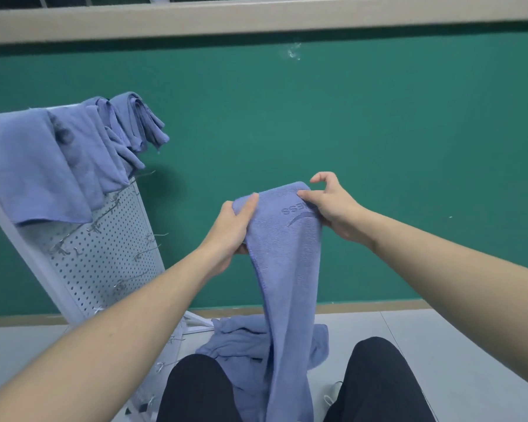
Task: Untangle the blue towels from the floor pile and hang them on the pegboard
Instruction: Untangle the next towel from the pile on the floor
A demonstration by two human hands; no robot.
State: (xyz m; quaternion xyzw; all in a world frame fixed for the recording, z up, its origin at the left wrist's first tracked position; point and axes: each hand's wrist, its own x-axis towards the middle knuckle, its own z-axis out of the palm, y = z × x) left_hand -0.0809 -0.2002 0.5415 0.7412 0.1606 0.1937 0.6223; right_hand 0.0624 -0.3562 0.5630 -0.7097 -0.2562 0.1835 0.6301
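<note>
I hold a blue towel (282,269) up in front of me; it hangs down between my legs toward the floor. My left hand (230,229) grips its top left edge, thumb over the cloth. My right hand (333,205) pinches the top right corner beside an embossed logo, its index finger lifted. A pile of blue towels (235,339) lies on the floor under the hanging one. The white pegboard (104,254) leans at the left, and several blue towels (67,153) are draped over its top.
A green wall (378,147) stands right behind the towel, with a tan ledge above. Metal hooks (147,239) stick out of the pegboard's face. The pegboard's white base frame (195,322) rests on the grey floor (454,345) by the pile. My black-trousered legs fill the bottom.
</note>
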